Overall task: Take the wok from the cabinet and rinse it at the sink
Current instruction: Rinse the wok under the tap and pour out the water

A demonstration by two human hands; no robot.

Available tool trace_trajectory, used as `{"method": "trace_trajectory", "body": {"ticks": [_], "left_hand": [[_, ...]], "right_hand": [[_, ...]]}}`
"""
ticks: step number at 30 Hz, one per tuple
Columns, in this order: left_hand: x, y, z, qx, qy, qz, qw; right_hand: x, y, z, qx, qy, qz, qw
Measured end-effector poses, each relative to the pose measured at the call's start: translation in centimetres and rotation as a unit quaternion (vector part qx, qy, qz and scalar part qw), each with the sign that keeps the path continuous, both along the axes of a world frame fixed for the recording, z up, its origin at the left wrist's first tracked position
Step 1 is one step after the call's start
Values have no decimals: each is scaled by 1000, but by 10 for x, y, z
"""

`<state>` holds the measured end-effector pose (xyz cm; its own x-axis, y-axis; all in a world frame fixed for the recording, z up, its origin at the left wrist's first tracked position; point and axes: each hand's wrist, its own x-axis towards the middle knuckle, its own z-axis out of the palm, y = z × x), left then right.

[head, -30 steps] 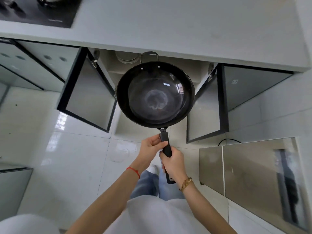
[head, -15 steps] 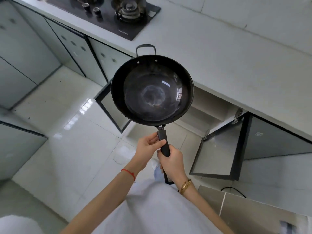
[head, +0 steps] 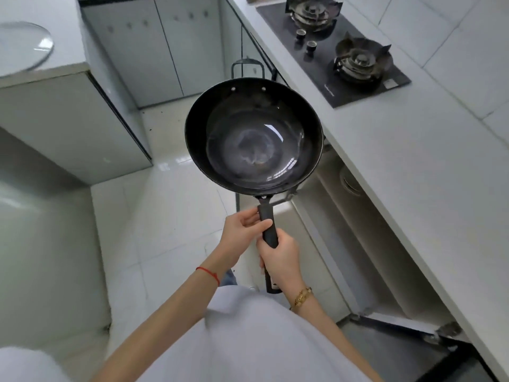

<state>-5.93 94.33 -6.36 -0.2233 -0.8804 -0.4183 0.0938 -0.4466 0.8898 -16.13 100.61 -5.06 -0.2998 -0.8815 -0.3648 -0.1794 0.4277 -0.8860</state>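
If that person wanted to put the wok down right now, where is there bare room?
The white countertop is bare between the gas hob and the near edge. The left counter has a free strip beside the glass lid. Both hands grip the wok handle. The hob is crowded with burners.

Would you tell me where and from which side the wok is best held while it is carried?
By the long straight handle, from the near end, as the left hand and right hand do now. It sticks out toward the person, clear of the wok bowl; the small loop handle sits on the far rim.
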Motion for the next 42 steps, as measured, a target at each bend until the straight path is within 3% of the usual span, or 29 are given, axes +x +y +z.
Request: {"method": "trace_trajectory", "body": {"ticks": [11,24,33,42], "left_hand": [[72,-114,0,-12,-3,118,993],[192,-339,0,-12,-28,113,993],[210,-499,-1,-9,-14,117,993],[188,-702,10,-17,-4,170,985]], "right_hand": [[61,-143,-7,-11,7,122,992],[182,-365,-8,-8,1,116,993],[201,-524,-8,-29,18,105,994],[181,-739,2,-29,12,140,990]]}}
